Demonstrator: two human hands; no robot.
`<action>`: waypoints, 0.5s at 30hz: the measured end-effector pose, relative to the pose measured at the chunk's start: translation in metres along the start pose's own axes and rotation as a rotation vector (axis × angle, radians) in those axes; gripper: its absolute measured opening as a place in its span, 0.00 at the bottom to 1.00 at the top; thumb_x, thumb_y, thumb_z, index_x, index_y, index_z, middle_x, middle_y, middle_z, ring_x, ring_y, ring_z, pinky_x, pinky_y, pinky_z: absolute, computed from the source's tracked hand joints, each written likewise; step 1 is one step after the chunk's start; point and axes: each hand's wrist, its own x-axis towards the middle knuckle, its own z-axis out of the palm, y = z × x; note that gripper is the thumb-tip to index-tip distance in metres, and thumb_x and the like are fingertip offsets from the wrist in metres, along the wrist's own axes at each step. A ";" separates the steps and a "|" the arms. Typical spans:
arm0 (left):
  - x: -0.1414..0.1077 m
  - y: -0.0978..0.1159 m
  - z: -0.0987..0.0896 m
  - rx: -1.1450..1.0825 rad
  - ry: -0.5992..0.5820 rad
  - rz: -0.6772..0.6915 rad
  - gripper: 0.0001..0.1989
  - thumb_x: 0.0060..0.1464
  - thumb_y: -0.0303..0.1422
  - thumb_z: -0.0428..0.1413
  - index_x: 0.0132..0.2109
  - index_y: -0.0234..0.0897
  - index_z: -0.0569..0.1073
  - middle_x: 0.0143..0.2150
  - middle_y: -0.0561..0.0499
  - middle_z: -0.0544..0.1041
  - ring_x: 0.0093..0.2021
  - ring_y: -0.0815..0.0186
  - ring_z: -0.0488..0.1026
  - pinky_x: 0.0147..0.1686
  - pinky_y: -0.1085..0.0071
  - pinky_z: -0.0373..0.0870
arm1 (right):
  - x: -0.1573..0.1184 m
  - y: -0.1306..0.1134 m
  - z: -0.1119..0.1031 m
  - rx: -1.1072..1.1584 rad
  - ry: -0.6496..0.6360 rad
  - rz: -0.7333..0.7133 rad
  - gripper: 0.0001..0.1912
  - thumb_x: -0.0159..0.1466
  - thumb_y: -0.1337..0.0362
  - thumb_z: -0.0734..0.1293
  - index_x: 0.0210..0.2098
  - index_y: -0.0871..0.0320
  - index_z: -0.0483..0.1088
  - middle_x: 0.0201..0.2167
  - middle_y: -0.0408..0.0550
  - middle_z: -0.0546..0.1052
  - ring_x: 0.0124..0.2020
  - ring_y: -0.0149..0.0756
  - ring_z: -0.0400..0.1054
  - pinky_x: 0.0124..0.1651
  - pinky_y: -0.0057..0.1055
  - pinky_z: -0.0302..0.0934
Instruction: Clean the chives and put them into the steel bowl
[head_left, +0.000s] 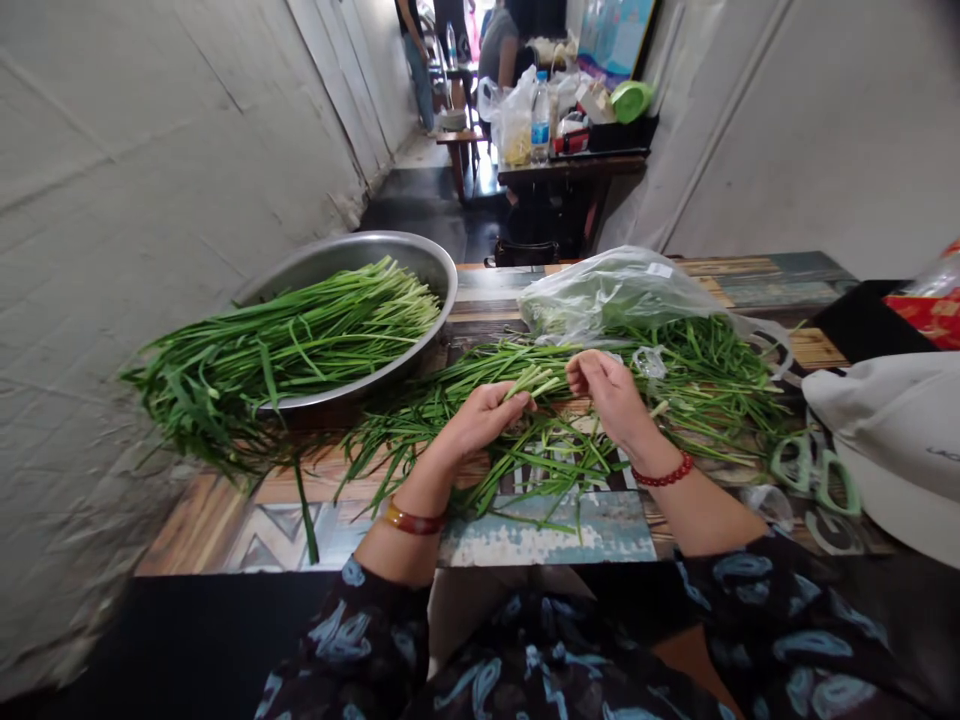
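My left hand (491,412) is closed round a small bunch of green stalks (538,380), their pale cut ends pointing up and right. Just right of those ends is my right hand (596,380), its fingers curled together; whether something small is between them is too small to tell. Loose green stalks (465,372) lie spread on the table under and around both hands. A metal basin (448,300) at the left holds a large pile of long green stalks (330,330), leaves hanging over its rim. A clear plastic bag (630,290) partly covers more stalks behind my right hand.
Scissors with pale green handles (836,482) and a light cap (892,440) are at the right of the patterned table (555,530). Walls stand on both sides. Farther back, another table (574,168) bears a bottle and bags, with two people beyond.
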 end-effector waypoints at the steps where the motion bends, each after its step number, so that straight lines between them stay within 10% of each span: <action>1: 0.000 0.000 0.000 0.008 0.005 0.002 0.24 0.59 0.51 0.51 0.37 0.32 0.74 0.22 0.58 0.60 0.23 0.73 0.54 0.24 0.75 0.50 | -0.002 0.000 0.002 -0.033 -0.051 -0.013 0.20 0.64 0.45 0.64 0.36 0.56 0.72 0.28 0.43 0.74 0.28 0.30 0.66 0.33 0.27 0.62; 15: 0.001 0.004 0.003 -0.046 0.007 0.003 0.24 0.63 0.50 0.49 0.32 0.32 0.71 0.26 0.51 0.74 0.20 0.75 0.63 0.23 0.76 0.58 | -0.007 -0.001 0.011 -0.250 -0.190 -0.095 0.11 0.62 0.56 0.67 0.35 0.58 0.74 0.29 0.43 0.75 0.30 0.30 0.66 0.35 0.28 0.61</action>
